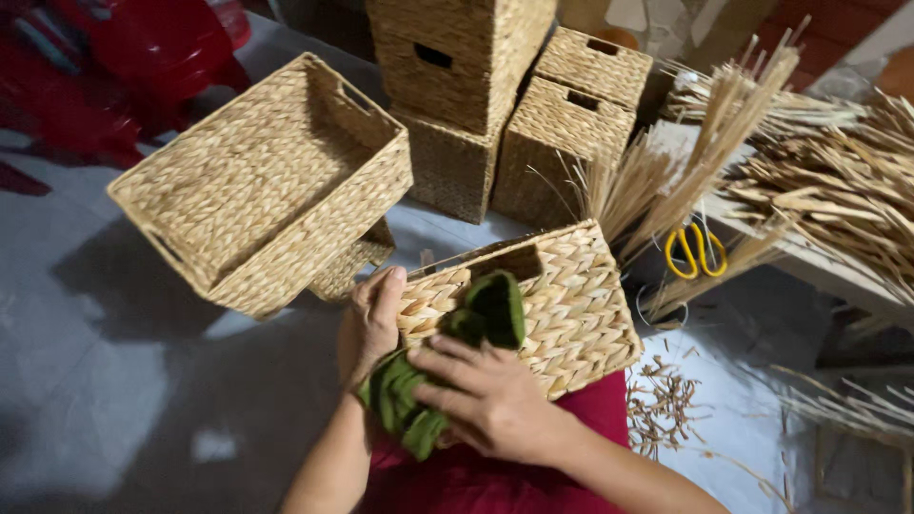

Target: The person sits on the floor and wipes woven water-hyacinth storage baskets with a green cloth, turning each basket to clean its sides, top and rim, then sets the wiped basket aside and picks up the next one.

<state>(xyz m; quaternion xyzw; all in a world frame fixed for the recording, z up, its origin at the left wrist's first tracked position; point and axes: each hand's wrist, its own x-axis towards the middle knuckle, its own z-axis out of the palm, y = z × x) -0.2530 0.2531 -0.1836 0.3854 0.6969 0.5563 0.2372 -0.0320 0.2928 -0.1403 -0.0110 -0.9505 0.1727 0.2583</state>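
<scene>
A small woven straw basket [571, 305] rests tilted on my lap, over red clothing. My left hand [373, 319] grips its near left corner. A dark green cloth [481, 314] lies against the basket's side and trails down toward my lap. My right hand [490, 395] presses on the cloth's lower part, fingers spread over it. A rectangular handle slot shows near the basket's upper rim.
A large open woven basket [257, 181] lies to the left on the grey floor. Several stacked baskets [514, 105] stand behind. Bundles of dried straw [819, 181] and yellow-handled scissors [695, 249] lie at right. Straw scraps [662, 405] litter the floor. Red plastic chairs [114, 57] stand far left.
</scene>
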